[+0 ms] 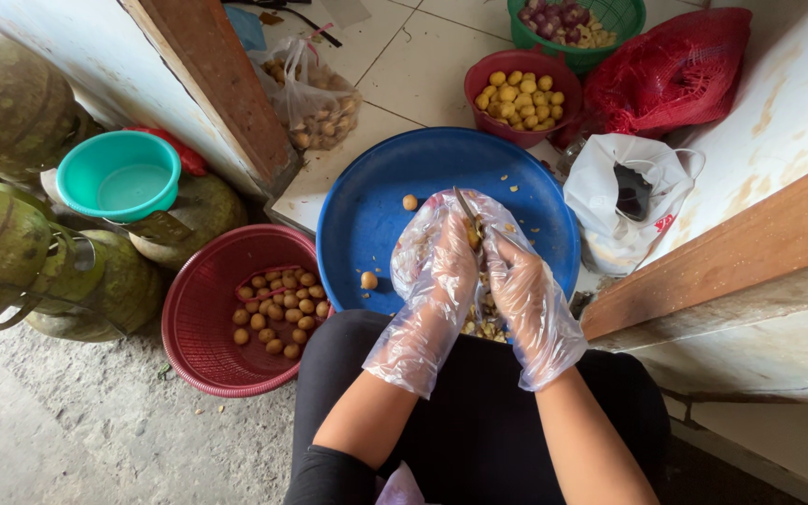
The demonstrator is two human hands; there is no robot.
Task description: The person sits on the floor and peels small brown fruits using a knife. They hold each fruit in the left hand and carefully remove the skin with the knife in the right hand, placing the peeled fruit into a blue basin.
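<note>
- Peeling a small round yellow-brown potato (472, 234) is the work I have between my two hands, both in thin clear plastic gloves, just above the big round blue plastic basin (367, 210).
- My left hand (441, 266) is closed around the potato, and my right hand (516, 281) is closed on a small knife with a thin metal blade (463, 203); its tip stands up between my fingers.
- To do this well, I judge that I should turn the potato with the left fingers and keep the blade shallow, moving away from the left thumb, because a loose glove can slip.
- Peelings (483, 323) lie in the basin under my hands, so I keep my hands over it.
- At my left, the round red plastic basket with unpeeled potatoes (200, 323) touches the basin edge; reaching there is easy.
- Ahead, the dark red plastic bowl of peeled yellow potatoes (519, 93) is near, beyond the far rim of the basin.
- At my right, the brown wooden beam (741, 252) is close, so my elbow has little room there.
</note>
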